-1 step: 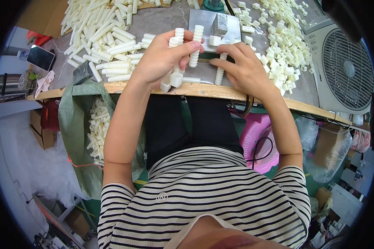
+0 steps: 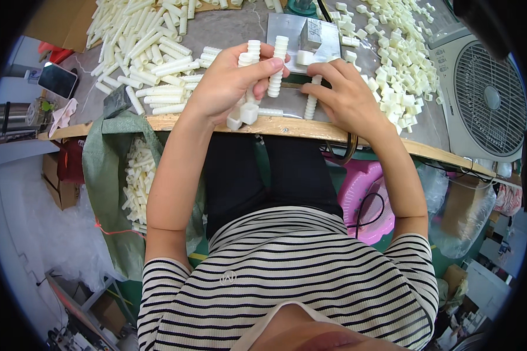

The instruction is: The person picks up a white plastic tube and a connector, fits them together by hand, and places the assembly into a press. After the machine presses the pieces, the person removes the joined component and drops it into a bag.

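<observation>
My left hand (image 2: 225,85) pinches a white ribbed plastic tube (image 2: 277,69) upright between thumb and fingers. More ribbed tubes (image 2: 253,51) are gathered in its palm, and white square caps (image 2: 249,113) show at their lower ends. Over the table's front edge, my right hand (image 2: 352,102) has its fingers closed on another ribbed tube (image 2: 311,105), which stands nearly upright. A loose white cap (image 2: 304,57) sits just beyond the right fingertips on a metal plate (image 2: 280,32), beside a metal block (image 2: 311,35). One tube (image 2: 270,112) lies flat between my hands.
Piled white tubes (image 2: 137,44) cover the table's far left; white cube-shaped caps (image 2: 395,76) spread on the right. A fan (image 2: 489,96) stands at the far right. A wooden strip (image 2: 284,124) edges the table. At left hangs a green sack (image 2: 102,175); a pink basket (image 2: 348,196) is below.
Both hands have shifted very slightly to the right, holding the same tubes. Otherwise nothing visibly differs.
</observation>
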### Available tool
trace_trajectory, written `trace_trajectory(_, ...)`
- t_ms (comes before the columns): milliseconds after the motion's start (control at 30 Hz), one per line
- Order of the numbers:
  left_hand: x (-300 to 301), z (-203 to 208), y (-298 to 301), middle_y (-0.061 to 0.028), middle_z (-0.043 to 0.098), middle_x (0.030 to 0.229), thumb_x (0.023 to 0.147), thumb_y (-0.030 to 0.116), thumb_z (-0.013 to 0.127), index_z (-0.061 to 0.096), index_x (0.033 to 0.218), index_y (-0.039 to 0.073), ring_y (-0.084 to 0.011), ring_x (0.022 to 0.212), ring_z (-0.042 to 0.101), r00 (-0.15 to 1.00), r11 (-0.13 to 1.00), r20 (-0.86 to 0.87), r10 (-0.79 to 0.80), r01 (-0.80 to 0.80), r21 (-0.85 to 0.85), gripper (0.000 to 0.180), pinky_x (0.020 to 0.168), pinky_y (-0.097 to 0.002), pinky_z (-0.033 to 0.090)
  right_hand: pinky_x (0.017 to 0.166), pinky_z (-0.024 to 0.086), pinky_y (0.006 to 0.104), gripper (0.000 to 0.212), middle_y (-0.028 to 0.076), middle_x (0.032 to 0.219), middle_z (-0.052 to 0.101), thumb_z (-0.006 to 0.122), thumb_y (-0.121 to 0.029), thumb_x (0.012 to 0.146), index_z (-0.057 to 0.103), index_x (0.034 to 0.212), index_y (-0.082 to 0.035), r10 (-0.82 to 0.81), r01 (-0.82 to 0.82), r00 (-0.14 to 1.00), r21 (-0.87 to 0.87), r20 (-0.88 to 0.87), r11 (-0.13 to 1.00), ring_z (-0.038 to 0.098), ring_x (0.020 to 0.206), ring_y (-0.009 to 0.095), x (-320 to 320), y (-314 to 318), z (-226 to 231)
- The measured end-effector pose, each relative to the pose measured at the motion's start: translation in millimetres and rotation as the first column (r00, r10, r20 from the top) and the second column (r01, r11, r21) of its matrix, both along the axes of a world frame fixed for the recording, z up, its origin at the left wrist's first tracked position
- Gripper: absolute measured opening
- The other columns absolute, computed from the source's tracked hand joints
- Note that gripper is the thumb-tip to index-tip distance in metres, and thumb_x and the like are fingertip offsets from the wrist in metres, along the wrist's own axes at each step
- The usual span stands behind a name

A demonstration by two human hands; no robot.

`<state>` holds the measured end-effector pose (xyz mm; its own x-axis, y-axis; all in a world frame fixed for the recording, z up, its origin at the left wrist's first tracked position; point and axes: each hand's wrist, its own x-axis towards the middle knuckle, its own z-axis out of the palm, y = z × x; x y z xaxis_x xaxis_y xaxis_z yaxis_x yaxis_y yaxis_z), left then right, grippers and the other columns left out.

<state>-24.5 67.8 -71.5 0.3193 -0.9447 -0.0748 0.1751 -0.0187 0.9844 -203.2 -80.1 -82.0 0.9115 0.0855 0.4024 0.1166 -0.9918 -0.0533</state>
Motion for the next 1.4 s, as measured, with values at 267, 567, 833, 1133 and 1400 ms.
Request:
trace_trajectory(267, -1, 6, 6, -0.0066, 0.065, 0.087, 0.088, 0.019, 0.059, 0.059, 0.107, -0.003, -0.0045, 0.059, 0.048, 0.958, 0.994, -0.272, -0.093, 0.074, -0.079, 0.029, 0.055, -0.0194, 0.042, 0.071, 0.048, 0.0342, 0.042, 0.009, 0.099, 0.062, 0.066, 0.000, 0.068, 0.060, 0.109, -0.005, 0.051, -0.171, 0.901, 0.245, 0.430, 0.954, 0.059, 0.082, 0.027, 12, -26, 27)
trace_trajectory(567, 14, 17, -34, -0.0047, 0.065, 0.090, 0.079, 0.024, 0.070, 0.064, 0.100, -0.001, -0.0085, 0.079, 0.058, 0.933, 0.977, 0.292, 0.209, -0.187, -0.102, 0.033, 0.070, -0.0246, 0.045, 0.079, 0.049, 0.0349, 0.044, 0.013, 0.104, 0.061, 0.063, -0.002, 0.076, 0.053, 0.120, -0.001, -0.191, -0.175, 0.907, 0.749, 0.375, 0.639, 0.059, 0.090, 0.026, 46, -31, 38)
trace_trajectory(833, 20, 10, -65, -0.0048, 0.064, 0.084, 0.076, 0.021, 0.070, 0.066, 0.097, 0.003, -0.0101, 0.071, 0.057, 0.908, 0.991, 0.395, 0.137, -0.126, -0.054, 0.029, 0.065, -0.0255, 0.045, 0.081, 0.049, 0.0342, 0.045, 0.014, 0.104, 0.060, 0.060, -0.003, 0.082, 0.047, 0.125, 0.002, -0.249, -0.148, 0.941, 0.939, 0.230, 0.309, 0.059, 0.093, 0.024, 32, -35, 52)
trace_trajectory(1133, 40, 28, -29, -0.0010, 0.061, 0.077, 0.077, 0.021, 0.073, 0.065, 0.100, 0.003, -0.0053, 0.061, 0.050, 0.906, 0.997, 0.417, 0.066, -0.079, 0.013, 0.030, 0.054, -0.0199, 0.039, 0.084, 0.049, 0.0334, 0.046, 0.015, 0.105, 0.059, 0.056, -0.003, 0.088, 0.040, 0.130, 0.006, -0.250, -0.097, 0.966, 0.988, 0.064, -0.121, 0.059, 0.096, 0.021, 22, -21, 66)
trace_trajectory(1400, 36, 15, -4, -0.0003, 0.060, 0.075, 0.077, 0.018, 0.073, 0.065, 0.095, 0.001, -0.0057, 0.060, 0.049, 0.898, 0.969, 0.364, 0.248, -0.222, -0.112, 0.026, 0.056, -0.0209, 0.040, 0.098, 0.037, 0.0329, 0.059, 0.014, 0.121, 0.056, 0.066, -0.012, 0.081, 0.041, 0.132, 0.003, -0.099, 0.010, 0.993, 0.795, 0.063, 0.606, 0.045, 0.119, 0.021, 56, -24, 44)
